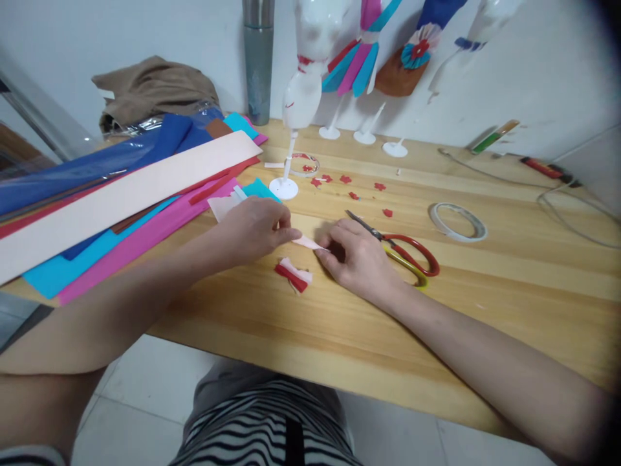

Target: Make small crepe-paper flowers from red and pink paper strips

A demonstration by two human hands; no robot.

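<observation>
A small pale pink strip [306,242] is stretched between my two hands, just above the wooden table. My left hand [252,228] pinches its left end, thumb against curled fingers. At the other end, the thumb and fingers of my right hand [353,254] are closed on it. Below the strip lies a small red and pink bow [294,274]. Scissors [405,251] with red and yellow handles rest beside my right hand, partly behind it. A white mannequin [305,97] wearing a red band stands beyond my hands.
Long colored paper strips [130,194] cover the table's left side. Small red flowers [345,179] and a tape roll [458,222] lie farther back. A tall bottle [258,71], dressed mannequins, a green tool [495,137] and a cable stand or lie near the wall.
</observation>
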